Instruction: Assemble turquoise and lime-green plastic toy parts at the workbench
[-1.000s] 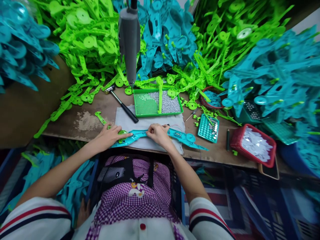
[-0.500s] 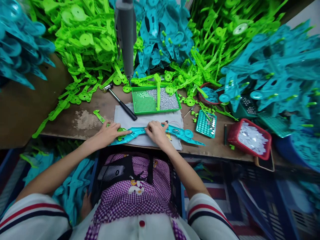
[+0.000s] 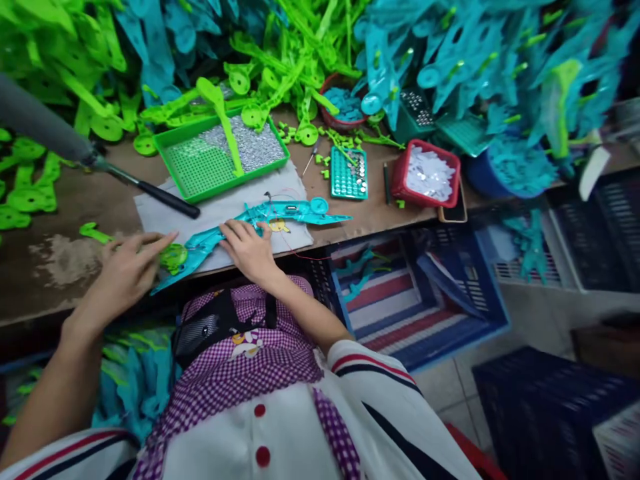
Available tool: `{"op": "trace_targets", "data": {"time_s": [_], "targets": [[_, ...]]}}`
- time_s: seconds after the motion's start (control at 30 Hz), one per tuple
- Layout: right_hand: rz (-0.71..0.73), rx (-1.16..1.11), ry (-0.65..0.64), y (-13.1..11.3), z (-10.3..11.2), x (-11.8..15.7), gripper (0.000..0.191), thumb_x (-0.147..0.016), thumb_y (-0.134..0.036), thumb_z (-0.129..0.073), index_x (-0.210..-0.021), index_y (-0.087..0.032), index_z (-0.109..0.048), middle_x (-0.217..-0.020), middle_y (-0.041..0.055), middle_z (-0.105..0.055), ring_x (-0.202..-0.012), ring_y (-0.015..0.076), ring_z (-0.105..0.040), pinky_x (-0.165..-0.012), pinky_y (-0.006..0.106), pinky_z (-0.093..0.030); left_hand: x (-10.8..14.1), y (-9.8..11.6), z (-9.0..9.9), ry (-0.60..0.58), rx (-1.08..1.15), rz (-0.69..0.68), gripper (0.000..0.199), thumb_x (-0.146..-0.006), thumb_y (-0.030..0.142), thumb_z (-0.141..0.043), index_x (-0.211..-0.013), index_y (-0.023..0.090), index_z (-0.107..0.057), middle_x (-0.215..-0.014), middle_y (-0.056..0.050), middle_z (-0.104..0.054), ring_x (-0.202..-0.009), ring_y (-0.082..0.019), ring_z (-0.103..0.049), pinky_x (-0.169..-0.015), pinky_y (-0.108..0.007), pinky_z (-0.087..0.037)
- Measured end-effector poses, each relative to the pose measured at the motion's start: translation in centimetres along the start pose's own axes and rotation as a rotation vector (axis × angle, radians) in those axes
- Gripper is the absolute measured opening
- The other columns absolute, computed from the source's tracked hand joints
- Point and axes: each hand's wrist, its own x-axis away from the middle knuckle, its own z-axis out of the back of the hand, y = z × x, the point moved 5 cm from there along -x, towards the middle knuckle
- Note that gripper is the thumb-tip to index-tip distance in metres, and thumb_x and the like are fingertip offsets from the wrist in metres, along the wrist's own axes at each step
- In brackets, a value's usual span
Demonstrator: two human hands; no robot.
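Over at the left, the left hand (image 3: 123, 270) stretches its fingers over a green lever (image 3: 173, 259), whose round end lies on the blue part (image 3: 200, 247); whether it grips, I can't tell from here. The blue part slants along the near edge of the bench (image 3: 30, 287), partly on a grey cloth (image 3: 223, 208). Further right, the right hand (image 3: 247, 250) bends its fingers onto the blue part's middle; a firm grip I can't make out. A thin red wire (image 3: 310, 257) trails past the bench's near edge. To my eye, they're busy settling lever and wire; the next move calls for a steady part and a slack wire. Compared with half a second ago, the left hand has drawn back, baring the round end, and the view has swung rightward.
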Motion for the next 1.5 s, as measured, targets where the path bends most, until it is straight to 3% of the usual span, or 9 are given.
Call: {"op": "trace_targets", "data": {"time_s": [0.1,0.3,0.6,0.73,0.9,1.0,1.23,1.37,1.5], "targets": [[0.025,-0.048,0.031,0.4,0.3,0.2,0.044,-0.104,-0.033,-0.027,-0.137,-0.021,-0.053,-0.145,0.0095,-0.055,-0.129,0.0238,-0.050,-0.110,0.048,-0.027,-2.7,1.5,0.1,0.112,0.094,0.104,0.043,-0.099,0.040,-0.036,-0.133,0.024,-0.057,-0.117,-0.011,-0.066,-0.106,-0.029,-0.061,-0.096,-0.046,-0.044],[0.055,-0.068,0.078,0.6,0.1,0.5,0.041,-0.103,-0.027,-0.029,-0.133,-0.017,-0.054,-0.139,0.0119,-0.060,-0.127,0.0243,-0.051,-0.104,0.047,-0.032,-7.5,1.9,-2.2,0.025,0.290,0.211,0.035,-0.092,0.040,-0.054,-0.111,0.017,-0.070,-0.103,-0.008,-0.071,-0.095,-0.023,-0.066,-0.089,-0.036,-0.051],[0.120,-0.035,0.071,0.6,-0.4,0.3,0.040,-0.100,-0.021,-0.034,-0.134,-0.018,-0.055,-0.136,0.0133,-0.062,-0.128,0.0266,-0.052,-0.106,0.050,-0.029,-8.7,0.6,-3.7,-0.006,0.378,0.287,0.013,-0.082,0.026,-0.066,-0.089,0.018,-0.072,-0.085,-0.004,-0.068,-0.080,-0.019,-0.064,-0.075,-0.031,-0.050],[0.141,-0.118,0.155,2.1,2.1,2.6,0.039,-0.099,-0.029,-0.042,-0.135,-0.023,-0.057,-0.134,0.0101,-0.064,-0.131,0.0243,-0.052,-0.106,0.043,-0.030,-7.9,1.1,-3.0,0.011,0.406,0.221,0.022,-0.087,0.031,-0.062,-0.102,0.018,-0.069,-0.096,-0.005,-0.067,-0.092,-0.021,-0.064,-0.085,-0.034,-0.051],[-0.201,-0.158,0.422,8.3,6.9,4.0,0.036,-0.100,-0.035,-0.039,-0.116,-0.024,-0.068,-0.118,0.0098,-0.070,-0.118,0.0244,-0.059,-0.102,0.042,-0.032,-5.1,3.7,-1.1,0.160,0.359,0.194,0.033,-0.096,0.037,-0.052,-0.122,0.021,-0.062,-0.117,-0.008,-0.060,-0.113,-0.022,-0.058,-0.099,-0.039,-0.047],[-0.318,-0.121,0.437,10.7,7.3,2.5,0.037,-0.098,-0.038,-0.041,-0.120,-0.022,-0.066,-0.126,0.0123,-0.066,-0.121,0.0278,-0.057,-0.101,0.045,-0.032,-4.9,6.4,-0.9,0.220,0.389,0.160,0.028,-0.098,0.035,-0.050,-0.118,0.021,-0.063,-0.114,-0.008,-0.061,-0.110,-0.021,-0.059,-0.097,-0.039,-0.048],[-0.048,-0.030,0.328,8.0,3.5,-0.2,0.039,-0.098,-0.035,-0.041,-0.129,-0.022,-0.062,-0.135,0.0148,-0.062,-0.130,0.0288,-0.051,-0.106,0.048,-0.025,-8.4,11.2,0.8,0.314,0.447,-0.019,0.025,-0.099,0.031,-0.050,-0.117,0.021,-0.064,-0.110,-0.008,-0.064,-0.107,-0.020,-0.061,-0.092,-0.038,-0.050],[0.018,-0.011,0.303,8.3,3.0,-0.3,0.039,-0.098,-0.038,-0.042,-0.125,-0.022,-0.064,-0.128,0.0149,-0.067,-0.129,0.0318,-0.053,-0.109,0.056,-0.020,-5.8,8.2,2.5,0.442,0.413,0.032,0.022,-0.098,0.032,-0.051,-0.107,0.021,-0.068,-0.103,-0.007,-0.069,-0.098,-0.018,-0.064,-0.089,-0.035,-0.052],[0.024,-0.031,0.453,7.3,5.2,1.1,0.038,-0.099,-0.040,-0.041,-0.121,-0.022,-0.066,-0.125,0.0139,-0.069,-0.129,0.0333,-0.054,-0.109,0.060,-0.020,2.2,-0.8,2.4,0.705,0.298,0.565,0.022,-0.093,0.036,-0.056,-0.093,0.019,-0.070,-0.094,-0.005,-0.072,-0.092,-0.018,-0.065,-0.086,-0.034,-0.053]]}}
